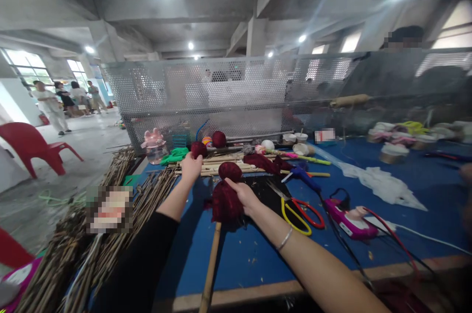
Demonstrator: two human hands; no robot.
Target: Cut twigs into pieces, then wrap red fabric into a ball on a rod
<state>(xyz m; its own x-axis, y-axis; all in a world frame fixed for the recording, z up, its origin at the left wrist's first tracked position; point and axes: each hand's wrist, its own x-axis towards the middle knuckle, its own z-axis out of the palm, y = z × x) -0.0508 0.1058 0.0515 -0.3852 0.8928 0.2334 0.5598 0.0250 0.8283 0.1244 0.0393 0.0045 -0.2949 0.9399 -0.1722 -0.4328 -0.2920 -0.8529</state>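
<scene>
My left hand (191,168) reaches to the back of the table, its fingers closed at a dark red ball (199,149) that looks like yarn. My right hand (245,196) grips a dark red cloth-like bundle (225,203) at the top of a bamboo stick (211,268), which slants down to the table's front edge. Just above that bundle is another dark red ball (230,171); whether it is joined to the bundle I cannot tell. A further dark red ball (219,139) lies behind, by the mesh screen.
Scissors with yellow and red handles (295,214), a blue glue gun (304,177) and a magenta power strip (348,219) with cables lie to the right. Bundled thin sticks (70,249) cover the left side. A perforated metal screen (206,91) stands behind, with a person beyond it.
</scene>
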